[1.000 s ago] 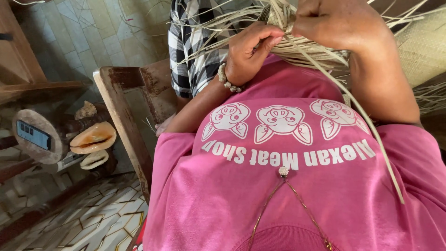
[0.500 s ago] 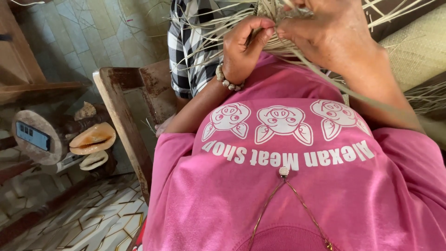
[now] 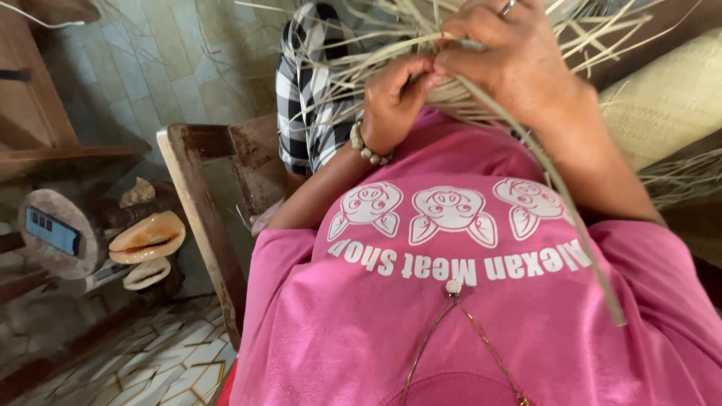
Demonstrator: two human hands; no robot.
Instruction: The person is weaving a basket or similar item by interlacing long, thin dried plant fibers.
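Fingers (image 3: 421, 75) of the left hand (image 3: 395, 105) are now curled and pressed together around a few pale dried strips (image 3: 376, 53), pinching them right where the right hand (image 3: 511, 64) meets it; a second ago that hand sat lower and looser against the chest, so both hands have come up and closed in on one spot of the bundle. Right-hand fingers fold over the same strands from above, a ring showing on one, though exactly which strip they pinch I cannot tell. One long strip (image 3: 571, 218) trails down across the pink shirt (image 3: 451, 316), much as it did before. Judging by this tighter, shared grip, the hands look to be working a single crossing of the strips. The bundle fans out above a checked cloth (image 3: 301, 98), with a wooden chair (image 3: 203, 203) to the left.
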